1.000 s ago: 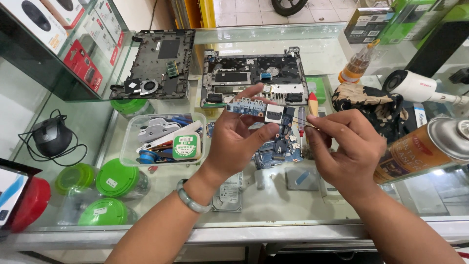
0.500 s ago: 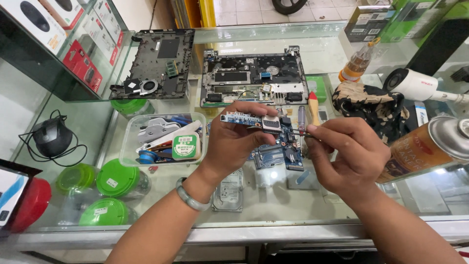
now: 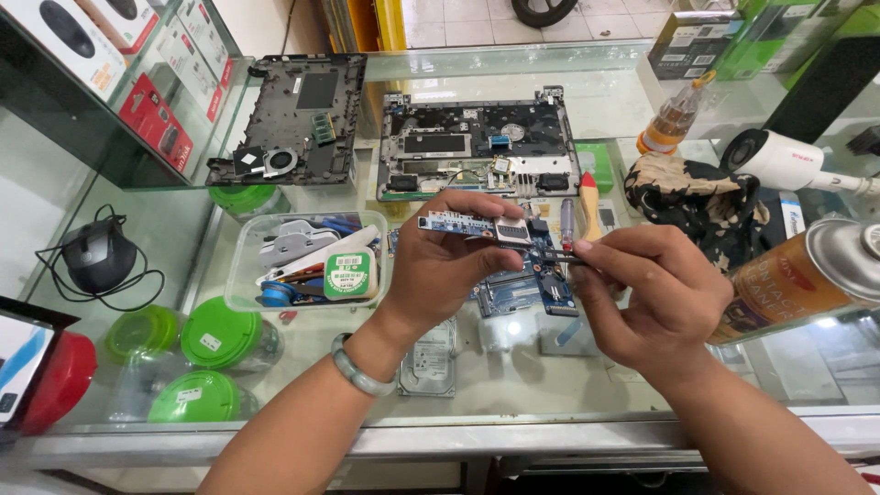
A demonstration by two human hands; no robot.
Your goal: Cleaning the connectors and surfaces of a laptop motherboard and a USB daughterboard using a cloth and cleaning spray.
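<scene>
Small blue circuit board, pinched level in the left hand by thumb beneath and fingers curled over the near edge, raised clear of the glass tabletop. Right hand closed around a thin dark tool, seemingly tweezers, tip meeting the board's right end close to a silvery metal socket; whether the tip grips anything, too small to tell.

Best done with a steady left grip on the bare edges only, never on the components. Worth bracing the two hands against each other, heel to heel, to calm the tool tip. Light pressure, tip kept flat to the board, not levered against the socket. Safer low over the tabletop, so a dropped part lands close instead of bouncing off.

Just beyond the hands: an opened laptop base, and beneath them a larger blue board lying flat. Left of the left hand, a clear plastic tub of tools. Right of the right hand, a spray can on its side and a patterned cloth.
</scene>
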